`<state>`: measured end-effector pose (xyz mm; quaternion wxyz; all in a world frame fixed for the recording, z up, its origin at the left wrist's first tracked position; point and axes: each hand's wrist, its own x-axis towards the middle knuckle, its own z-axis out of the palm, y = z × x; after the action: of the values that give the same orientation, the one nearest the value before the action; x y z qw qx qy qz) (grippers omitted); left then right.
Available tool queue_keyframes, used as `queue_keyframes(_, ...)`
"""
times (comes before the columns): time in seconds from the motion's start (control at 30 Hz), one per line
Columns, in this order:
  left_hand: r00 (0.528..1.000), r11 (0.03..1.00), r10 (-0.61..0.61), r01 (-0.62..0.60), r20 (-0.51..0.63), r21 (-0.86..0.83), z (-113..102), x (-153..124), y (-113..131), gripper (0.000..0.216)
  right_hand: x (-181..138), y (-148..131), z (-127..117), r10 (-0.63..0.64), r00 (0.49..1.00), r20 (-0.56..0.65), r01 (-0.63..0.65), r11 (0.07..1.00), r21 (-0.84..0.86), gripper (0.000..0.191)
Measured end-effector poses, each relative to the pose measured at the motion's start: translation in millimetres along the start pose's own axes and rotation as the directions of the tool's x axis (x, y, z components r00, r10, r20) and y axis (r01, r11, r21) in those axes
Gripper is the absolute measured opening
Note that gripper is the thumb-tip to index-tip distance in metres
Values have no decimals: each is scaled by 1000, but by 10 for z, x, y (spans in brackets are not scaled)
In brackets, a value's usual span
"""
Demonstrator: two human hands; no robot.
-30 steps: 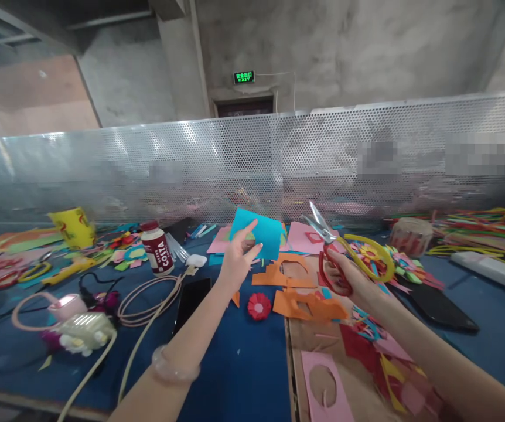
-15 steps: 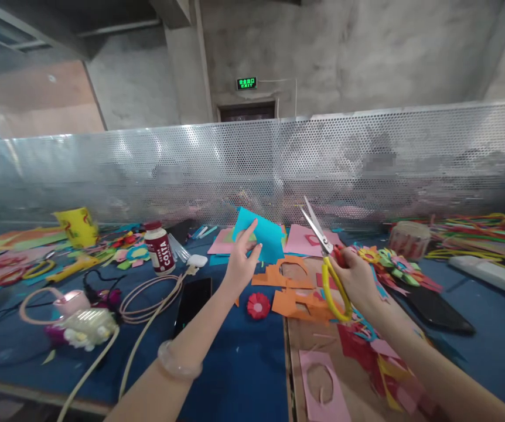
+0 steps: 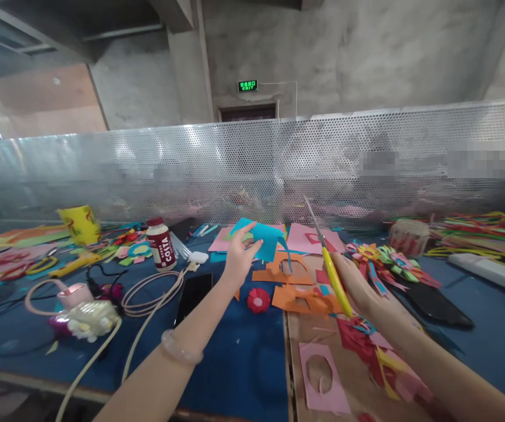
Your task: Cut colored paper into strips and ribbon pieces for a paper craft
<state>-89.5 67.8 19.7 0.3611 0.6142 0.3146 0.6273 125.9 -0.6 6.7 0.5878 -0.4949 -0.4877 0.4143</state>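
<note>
My left hand (image 3: 240,259) pinches a sheet of blue paper (image 3: 266,241) between thumb and fingers, above the table. A thin curled blue strip (image 3: 288,258) hangs at the sheet's right edge. In my right hand (image 3: 350,280) is a pair of yellow-handled scissors (image 3: 332,275), turned edge-on with the blades pointing up and apart from the paper. Below the hands lie orange paper offcuts (image 3: 285,271) with holes cut in them. A red paper flower (image 3: 258,300) with a pink centre rests on the blue table between my forearms.
A Costa bottle (image 3: 161,245), a phone (image 3: 194,298) and a coiled cable (image 3: 147,296) lie to the left. A yellow cup (image 3: 80,225) stands farther left. Pink paper with a cut hole (image 3: 324,404) and colourful scraps lie right. A perforated metal screen (image 3: 244,158) closes the back.
The blue sheet has tilted flatter and dropped slightly, and a thin strip now dangles from it. The scissors have turned edge-on, their blades no longer seen spread.
</note>
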Motion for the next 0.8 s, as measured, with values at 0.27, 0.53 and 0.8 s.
queue_keyframes(0.27, 969, 911, -218, 246, 120, -332, -9, 15, 10, 42, -29, 107, 5, 111, 855, 507, -382, 796, 470, 36)
queue_keyframes(0.53, 972, 944, -157, 200, 177, -264, -28, 5, 77, 59, -233, 86, 80, 1, 836, 548, -300, 837, 457, 21)
queue_keyframes(0.8, 982, 973, -187, 189, 22, -136, -6, -31, 106, 57, -343, 208, 277, 93, 876, 473, -279, 897, 341, 27)
